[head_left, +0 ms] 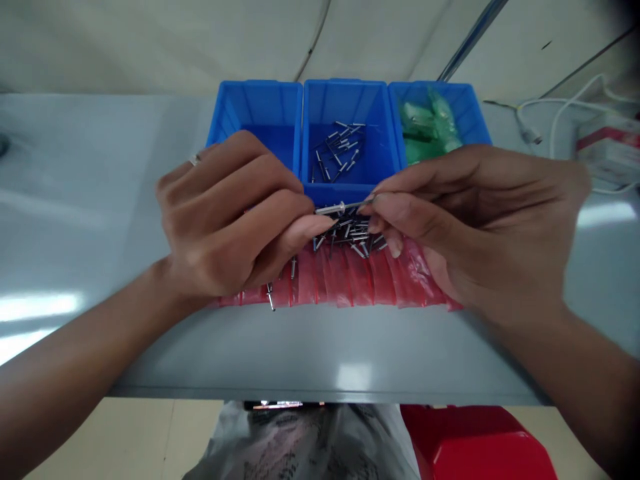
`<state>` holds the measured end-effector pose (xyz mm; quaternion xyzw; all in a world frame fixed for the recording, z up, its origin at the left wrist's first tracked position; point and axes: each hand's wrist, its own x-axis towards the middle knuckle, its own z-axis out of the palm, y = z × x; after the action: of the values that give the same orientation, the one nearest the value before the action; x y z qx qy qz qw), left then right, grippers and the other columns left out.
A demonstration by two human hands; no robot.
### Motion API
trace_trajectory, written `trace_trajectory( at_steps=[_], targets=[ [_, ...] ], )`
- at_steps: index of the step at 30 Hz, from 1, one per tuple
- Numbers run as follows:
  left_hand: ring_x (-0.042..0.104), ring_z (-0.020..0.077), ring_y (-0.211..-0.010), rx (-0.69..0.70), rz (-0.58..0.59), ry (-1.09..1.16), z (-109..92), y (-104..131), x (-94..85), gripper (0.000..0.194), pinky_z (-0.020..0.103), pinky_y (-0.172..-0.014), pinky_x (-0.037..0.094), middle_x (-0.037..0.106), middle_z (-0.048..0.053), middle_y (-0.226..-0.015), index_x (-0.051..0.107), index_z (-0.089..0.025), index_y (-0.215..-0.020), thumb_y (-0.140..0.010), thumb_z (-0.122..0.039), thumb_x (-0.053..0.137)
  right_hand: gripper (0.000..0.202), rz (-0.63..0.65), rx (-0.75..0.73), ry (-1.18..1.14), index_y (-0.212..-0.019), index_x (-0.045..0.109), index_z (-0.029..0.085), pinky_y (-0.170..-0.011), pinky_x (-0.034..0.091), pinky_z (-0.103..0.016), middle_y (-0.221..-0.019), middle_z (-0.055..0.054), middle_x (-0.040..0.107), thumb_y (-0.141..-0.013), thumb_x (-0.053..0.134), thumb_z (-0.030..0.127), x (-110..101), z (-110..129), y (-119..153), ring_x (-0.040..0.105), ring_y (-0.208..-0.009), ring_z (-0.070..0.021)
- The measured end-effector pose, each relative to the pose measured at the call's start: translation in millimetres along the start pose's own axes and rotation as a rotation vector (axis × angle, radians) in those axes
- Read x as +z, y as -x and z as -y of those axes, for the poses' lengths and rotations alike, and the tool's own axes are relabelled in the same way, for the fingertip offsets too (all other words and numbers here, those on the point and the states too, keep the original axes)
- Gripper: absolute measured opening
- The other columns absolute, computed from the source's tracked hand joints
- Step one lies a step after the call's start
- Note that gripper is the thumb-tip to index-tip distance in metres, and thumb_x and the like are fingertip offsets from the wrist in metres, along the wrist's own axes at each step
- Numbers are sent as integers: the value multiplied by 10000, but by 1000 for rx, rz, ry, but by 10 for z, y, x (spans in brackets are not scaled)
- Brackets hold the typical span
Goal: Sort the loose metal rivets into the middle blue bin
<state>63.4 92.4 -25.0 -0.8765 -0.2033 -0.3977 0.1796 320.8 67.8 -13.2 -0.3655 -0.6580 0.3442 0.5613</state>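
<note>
One metal rivet is held level between my two hands, above a pile of loose rivets. My left hand pinches its thicker silver end between thumb and forefinger. The thin pin end sits in the closed fingertips of my right hand. Under the pile lies a row of red plastic bags. A few rivets rest on the bags by my left hand, one of them near the front edge of the row.
Behind my hands stand three blue bins: the left one, the middle one with rivets, the right one with green packets. A white cable and a red-and-white box are at right. A red stool is below the table.
</note>
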Motion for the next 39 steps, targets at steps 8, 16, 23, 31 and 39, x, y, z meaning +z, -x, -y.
trace_trajectory(
  at_steps=[8, 16, 23, 31, 39],
  targets=[
    [692, 240, -782, -68, -41, 30, -31, 11, 31, 218, 470, -642, 516, 724, 48, -845, 664, -221, -956, -1118, -221, 517, 368, -110, -7, -36, -1192, 890, 307, -485, 532, -255, -1179, -6, 888, -989, 733, 43, -45, 23, -58, 727, -726, -119],
    [690, 237, -742, -62, -28, -12, -7, 23, 36, 202, 479, -580, 505, 732, 21, -838, 648, -268, -921, -1061, -158, 553, 224, 574, -719, 983, -1156, 838, 237, -669, 598, -340, -1111, -1, 879, -1100, 641, 146, -142, -23, -2, 818, -952, -204],
    [712, 238, -752, -55, -6, -14, -4, 1, 16, 193, 485, -577, 544, 737, 19, -827, 639, -274, -909, -1046, -164, 557, 250, 620, -748, 1023, -1220, 804, 196, -728, 602, -364, -1179, -57, 847, -1124, 582, 133, -162, -82, 10, 796, -996, -217],
    [713, 235, -797, -59, 20, -40, -2, 18, -1, 179, 465, -586, 538, 729, 14, -827, 637, -278, -912, -1043, -166, 588, 230, 612, -638, 922, -1194, 799, 201, -762, 622, -338, -1131, -54, 810, -1123, 589, 140, -152, -138, 40, 777, -991, -196],
    [764, 227, -804, -19, 4, -59, -1, 11, 16, 149, 390, -611, 560, 718, 4, -849, 658, -225, -947, -1067, -191, 577, 227, 469, -470, 821, -1246, 786, 262, -857, 677, -345, -1128, -51, 811, -1110, 636, 158, -99, -72, 52, 794, -1023, -196]
  ],
)
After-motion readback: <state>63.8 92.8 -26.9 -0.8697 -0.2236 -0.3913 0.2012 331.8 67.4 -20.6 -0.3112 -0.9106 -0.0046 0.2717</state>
